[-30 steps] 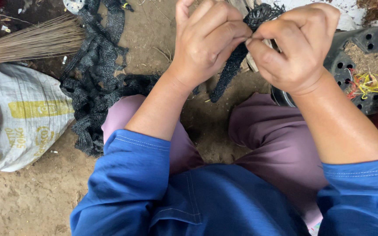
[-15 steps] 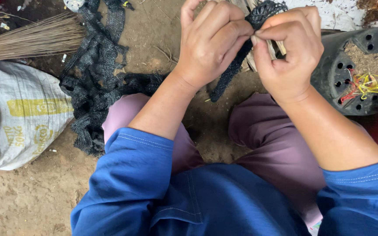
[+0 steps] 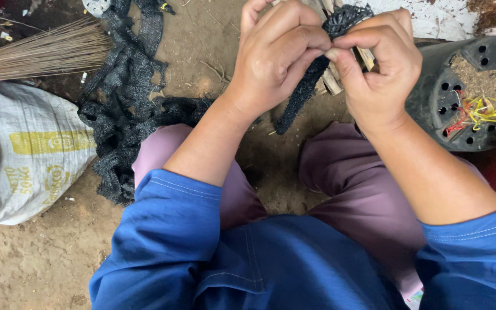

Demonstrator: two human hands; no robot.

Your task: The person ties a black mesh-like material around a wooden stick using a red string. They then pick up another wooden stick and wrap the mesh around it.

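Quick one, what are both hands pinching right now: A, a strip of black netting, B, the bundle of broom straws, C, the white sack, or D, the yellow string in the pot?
A: the left hand and the right hand both pinch the strip of black netting, which hangs down between them above the dirt, while the broom straws, sack and pot lie untouched off to the sides.

Two hands [image 3: 328, 63], one black mesh strip [image 3: 311, 86], one perforated black pot [image 3: 466, 86], one white sack [image 3: 24, 155], one broom [image 3: 41, 54]
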